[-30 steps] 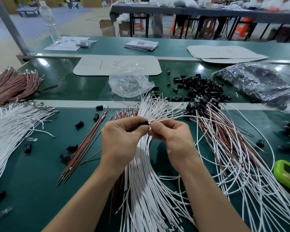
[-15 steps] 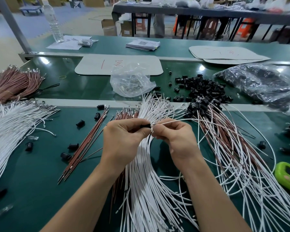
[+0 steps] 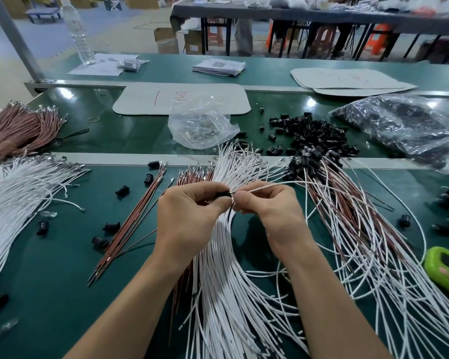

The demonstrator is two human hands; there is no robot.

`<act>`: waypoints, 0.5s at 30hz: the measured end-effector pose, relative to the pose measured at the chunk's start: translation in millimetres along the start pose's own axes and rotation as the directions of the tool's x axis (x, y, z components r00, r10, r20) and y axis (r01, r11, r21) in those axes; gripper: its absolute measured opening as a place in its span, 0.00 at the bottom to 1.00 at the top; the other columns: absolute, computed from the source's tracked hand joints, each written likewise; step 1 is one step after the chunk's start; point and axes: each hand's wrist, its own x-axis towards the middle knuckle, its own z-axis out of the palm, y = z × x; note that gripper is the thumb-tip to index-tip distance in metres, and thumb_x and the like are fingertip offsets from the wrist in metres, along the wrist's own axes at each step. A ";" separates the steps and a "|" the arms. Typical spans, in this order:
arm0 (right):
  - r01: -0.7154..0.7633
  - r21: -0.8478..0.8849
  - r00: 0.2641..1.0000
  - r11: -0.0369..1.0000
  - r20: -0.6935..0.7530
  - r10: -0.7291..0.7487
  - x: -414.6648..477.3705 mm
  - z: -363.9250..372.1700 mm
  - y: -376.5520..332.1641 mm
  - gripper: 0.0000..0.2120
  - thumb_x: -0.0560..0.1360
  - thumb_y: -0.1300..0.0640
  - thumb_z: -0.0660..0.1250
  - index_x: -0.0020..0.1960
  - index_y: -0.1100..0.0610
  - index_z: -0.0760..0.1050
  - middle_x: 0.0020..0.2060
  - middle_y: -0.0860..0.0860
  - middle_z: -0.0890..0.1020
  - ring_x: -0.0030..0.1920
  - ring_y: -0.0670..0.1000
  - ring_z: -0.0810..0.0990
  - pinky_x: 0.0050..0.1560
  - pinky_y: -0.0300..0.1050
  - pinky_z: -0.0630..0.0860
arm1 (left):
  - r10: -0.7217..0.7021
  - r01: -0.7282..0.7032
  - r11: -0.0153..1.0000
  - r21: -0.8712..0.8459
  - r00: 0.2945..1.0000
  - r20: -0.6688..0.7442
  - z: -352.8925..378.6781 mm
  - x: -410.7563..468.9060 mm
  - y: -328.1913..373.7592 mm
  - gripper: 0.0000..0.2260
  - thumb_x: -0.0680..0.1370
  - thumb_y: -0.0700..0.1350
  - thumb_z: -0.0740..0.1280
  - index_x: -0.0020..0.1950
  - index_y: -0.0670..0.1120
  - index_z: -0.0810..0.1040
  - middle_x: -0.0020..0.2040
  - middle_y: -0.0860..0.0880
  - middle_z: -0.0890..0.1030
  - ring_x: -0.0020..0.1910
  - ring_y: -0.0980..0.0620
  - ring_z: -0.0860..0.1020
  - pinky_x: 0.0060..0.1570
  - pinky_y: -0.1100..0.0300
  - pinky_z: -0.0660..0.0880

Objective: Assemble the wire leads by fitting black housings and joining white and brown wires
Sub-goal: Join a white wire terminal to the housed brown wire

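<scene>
My left hand (image 3: 189,211) pinches a small black housing (image 3: 223,194) between thumb and forefinger above the green bench. My right hand (image 3: 267,207) pinches a white wire (image 3: 265,187) whose metal tip meets the housing's open end; the wire arcs off to the right. Under both hands lies a thick fan of white wires (image 3: 226,281) with brown wires (image 3: 189,177) beside it. A heap of loose black housings (image 3: 311,136) sits on the belt behind. Finished leads with housings (image 3: 347,216) spread at the right.
Loose housings (image 3: 122,189) and a row of brown wires (image 3: 130,229) lie at my left. White wire bundle (image 3: 16,193) and brown bundle (image 3: 18,128) sit far left. A clear bag of terminals (image 3: 200,125), a dark bag (image 3: 405,125) and a green device (image 3: 446,270) are nearby.
Both hands stay together at the same spot; the white wire's tip has closed in on the housing. The view shifted slightly.
</scene>
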 end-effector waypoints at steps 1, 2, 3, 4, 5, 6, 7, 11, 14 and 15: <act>0.014 -0.034 1.000 0.999 0.004 -0.014 0.1 0.3 0.0 0.11 0.71 0.72 0.74 0.36 0.58 0.85 0.30 0.56 0.84 0.32 0.50 0.81 0.36 0.38 0.77 | 0.008 -0.008 0.999 0.046 1.000 0.013 -1.2 -0.4 0.0 0.14 0.71 0.40 0.81 0.44 0.61 0.86 0.40 0.61 0.87 0.42 0.60 0.86 0.47 0.62 0.84; 0.019 -0.048 1.000 0.999 0.006 -0.019 -0.1 0.5 0.0 0.10 0.72 0.71 0.75 0.37 0.59 0.85 0.30 0.56 0.84 0.32 0.50 0.81 0.36 0.37 0.77 | 0.020 -0.023 0.994 0.107 0.999 0.026 -2.2 -0.7 -0.2 0.13 0.72 0.42 0.81 0.46 0.61 0.87 0.41 0.62 0.87 0.42 0.62 0.85 0.48 0.61 0.84; 0.018 -0.048 1.000 0.999 0.008 -0.017 -0.5 0.5 0.2 0.08 0.73 0.70 0.75 0.37 0.59 0.85 0.31 0.57 0.84 0.32 0.50 0.81 0.36 0.37 0.77 | 0.036 -0.042 0.983 0.181 0.999 0.040 -3.1 -0.5 -0.7 0.11 0.73 0.45 0.80 0.48 0.60 0.87 0.42 0.64 0.86 0.43 0.65 0.85 0.49 0.61 0.83; 0.011 -0.037 1.000 0.999 0.006 -0.011 -0.8 0.4 0.4 0.07 0.73 0.68 0.75 0.39 0.60 0.86 0.31 0.57 0.84 0.33 0.49 0.81 0.37 0.37 0.77 | 0.053 -0.065 0.965 0.256 0.997 0.051 -4.0 0.0 -1.3 0.10 0.74 0.47 0.79 0.51 0.60 0.87 0.42 0.65 0.86 0.43 0.67 0.84 0.50 0.61 0.82; 0.002 -0.025 1.000 1.000 -0.006 -0.003 -1.0 0.0 0.6 0.05 0.74 0.67 0.75 0.40 0.60 0.86 0.33 0.57 0.85 0.34 0.49 0.82 0.37 0.37 0.77 | 0.073 -0.087 0.946 0.311 0.996 0.055 -4.6 0.8 -2.6 0.09 0.75 0.48 0.78 0.53 0.59 0.87 0.43 0.67 0.85 0.43 0.68 0.83 0.50 0.61 0.82; -0.004 -0.021 0.999 1.000 -0.032 0.004 -1.1 -0.7 0.9 0.05 0.73 0.67 0.75 0.42 0.60 0.86 0.34 0.57 0.86 0.35 0.49 0.83 0.38 0.37 0.77 | 0.087 -0.099 0.936 0.337 0.995 0.051 -4.7 1.6 -3.7 0.07 0.76 0.49 0.77 0.53 0.58 0.87 0.42 0.67 0.85 0.43 0.68 0.83 0.49 0.62 0.81; -0.006 -0.037 0.998 0.999 -0.065 0.004 -0.8 -1.5 1.5 0.05 0.73 0.68 0.75 0.43 0.59 0.86 0.36 0.57 0.87 0.35 0.50 0.83 0.38 0.36 0.77 | 0.082 -0.090 0.939 0.331 0.996 0.038 -4.6 2.2 -4.3 0.06 0.77 0.48 0.76 0.52 0.56 0.87 0.42 0.66 0.85 0.43 0.67 0.83 0.49 0.62 0.81; -0.015 -0.194 0.998 0.981 -0.058 0.004 -2.1 2.7 5.4 0.06 0.72 0.67 0.75 0.42 0.57 0.86 0.35 0.55 0.87 0.37 0.50 0.85 0.40 0.38 0.78 | -0.147 0.148 0.988 -0.047 0.989 0.024 -2.8 6.0 -1.7 0.05 0.79 0.41 0.73 0.49 0.52 0.85 0.41 0.54 0.88 0.43 0.56 0.86 0.47 0.62 0.82; -0.047 -0.154 0.998 0.987 0.035 0.053 -6.5 10.9 6.6 0.08 0.70 0.64 0.77 0.47 0.55 0.82 0.37 0.56 0.87 0.37 0.51 0.86 0.39 0.39 0.78 | -0.296 0.297 0.857 -0.421 0.953 0.069 -5.9 9.1 6.4 0.03 0.81 0.37 0.68 0.51 0.42 0.82 0.43 0.44 0.88 0.44 0.47 0.87 0.43 0.61 0.82; -0.051 -0.129 0.996 0.990 0.061 0.059 -8.2 13.1 6.1 0.10 0.70 0.61 0.77 0.49 0.54 0.81 0.37 0.57 0.87 0.38 0.52 0.87 0.38 0.38 0.78 | -0.329 0.329 0.787 -0.522 0.939 0.096 -7.8 10.0 9.2 0.03 0.82 0.37 0.67 0.50 0.41 0.81 0.44 0.42 0.88 0.44 0.46 0.87 0.42 0.60 0.82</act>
